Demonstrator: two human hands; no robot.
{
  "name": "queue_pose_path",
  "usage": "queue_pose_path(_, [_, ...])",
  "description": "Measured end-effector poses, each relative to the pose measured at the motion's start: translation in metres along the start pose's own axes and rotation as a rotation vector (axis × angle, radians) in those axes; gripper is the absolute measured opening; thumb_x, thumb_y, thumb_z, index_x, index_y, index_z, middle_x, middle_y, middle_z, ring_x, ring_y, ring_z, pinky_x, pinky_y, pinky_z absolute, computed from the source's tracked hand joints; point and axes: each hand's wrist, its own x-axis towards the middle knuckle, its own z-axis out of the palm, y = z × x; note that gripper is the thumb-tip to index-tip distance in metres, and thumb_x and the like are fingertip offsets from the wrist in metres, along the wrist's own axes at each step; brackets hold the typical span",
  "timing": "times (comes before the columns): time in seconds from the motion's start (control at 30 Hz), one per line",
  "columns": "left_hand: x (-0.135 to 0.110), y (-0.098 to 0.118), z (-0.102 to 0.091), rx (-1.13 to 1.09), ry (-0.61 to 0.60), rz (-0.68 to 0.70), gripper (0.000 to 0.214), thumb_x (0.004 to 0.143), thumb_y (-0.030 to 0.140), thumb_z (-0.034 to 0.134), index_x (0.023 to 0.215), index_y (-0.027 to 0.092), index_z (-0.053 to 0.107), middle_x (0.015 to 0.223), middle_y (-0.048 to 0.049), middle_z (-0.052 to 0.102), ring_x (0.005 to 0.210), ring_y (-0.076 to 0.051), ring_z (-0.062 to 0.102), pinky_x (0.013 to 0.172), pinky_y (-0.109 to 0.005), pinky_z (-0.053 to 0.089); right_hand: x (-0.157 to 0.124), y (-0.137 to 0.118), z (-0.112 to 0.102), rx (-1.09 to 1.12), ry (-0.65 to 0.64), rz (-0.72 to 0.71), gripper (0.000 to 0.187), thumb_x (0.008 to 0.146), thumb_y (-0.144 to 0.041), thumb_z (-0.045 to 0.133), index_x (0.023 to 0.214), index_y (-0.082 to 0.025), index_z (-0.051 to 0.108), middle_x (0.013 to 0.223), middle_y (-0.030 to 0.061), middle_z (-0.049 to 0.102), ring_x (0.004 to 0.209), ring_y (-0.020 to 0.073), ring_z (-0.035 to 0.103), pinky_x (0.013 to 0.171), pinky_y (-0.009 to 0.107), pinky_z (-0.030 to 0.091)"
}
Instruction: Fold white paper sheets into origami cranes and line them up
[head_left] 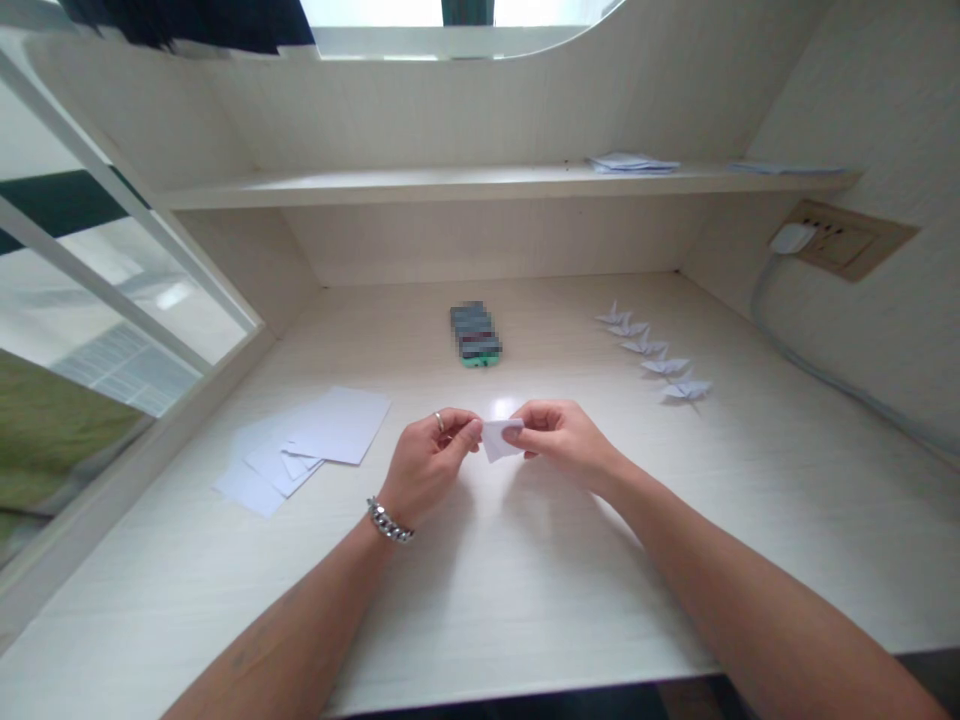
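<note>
Both my hands meet over the middle of the pale wooden desk (525,590). Between them is a small folded piece of white paper (501,440). My left hand (431,463), with a ring and a chain bracelet, pinches its left edge. My right hand (562,440) pinches its right side with closed fingers. The paper is held just above the desk surface.
A loose pile of white paper sheets (307,445) lies to the left. A row of several folded paper cranes (652,355) lies at the right back. A phone (475,335) rests at the centre back. More paper (632,163) sits on the shelf. A cable (810,360) runs from the wall socket (840,240).
</note>
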Motion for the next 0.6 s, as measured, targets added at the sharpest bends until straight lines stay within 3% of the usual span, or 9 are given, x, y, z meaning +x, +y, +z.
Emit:
queue_pose_path(0.2, [0.000, 0.008, 0.001, -0.105, 0.184, -0.061, 0.026, 0.083, 0.038, 0.064, 0.091, 0.014, 0.063, 0.062, -0.0002, 0.065, 0.052, -0.011, 0.057, 0.050, -0.022, 0.046, -0.003, 0.002, 0.002, -0.078, 0.110, -0.121, 0.023, 0.079, -0.039, 0.067, 0.078, -0.016, 0.071, 0.068, 0.0030, 0.068, 0.062, 0.0142, 0.059, 0.058, 0.025, 0.045])
queue_pose_path(0.33, [-0.005, 0.014, 0.008, -0.238, 0.091, -0.170, 0.044, 0.078, 0.040, 0.071, 0.111, 0.013, 0.060, 0.055, 0.0004, 0.066, 0.043, -0.011, 0.056, 0.043, -0.022, 0.045, -0.007, 0.003, 0.010, -0.129, 0.209, -0.245, 0.016, 0.082, -0.034, 0.065, 0.086, -0.020, 0.074, 0.076, 0.0040, 0.072, 0.070, 0.0171, 0.064, 0.062, 0.027, 0.048])
queue_pose_path(0.47, [-0.007, 0.014, 0.013, -0.352, 0.050, -0.183, 0.038, 0.074, 0.038, 0.075, 0.101, 0.013, 0.065, 0.069, -0.0055, 0.073, 0.056, -0.017, 0.068, 0.051, -0.025, 0.053, -0.011, 0.003, 0.016, -0.176, 0.193, -0.342, 0.016, 0.085, -0.029, 0.063, 0.092, -0.023, 0.075, 0.088, 0.0038, 0.075, 0.076, 0.0186, 0.067, 0.067, 0.029, 0.051])
queue_pose_path(0.6, [-0.007, 0.012, 0.013, -0.382, 0.065, -0.179, 0.032, 0.075, 0.037, 0.075, 0.096, 0.014, 0.067, 0.074, -0.0065, 0.075, 0.061, -0.018, 0.071, 0.056, -0.027, 0.056, -0.011, 0.004, 0.017, -0.197, 0.151, -0.349, 0.018, 0.086, -0.027, 0.061, 0.096, -0.025, 0.076, 0.092, 0.0028, 0.076, 0.080, 0.0192, 0.068, 0.071, 0.030, 0.052])
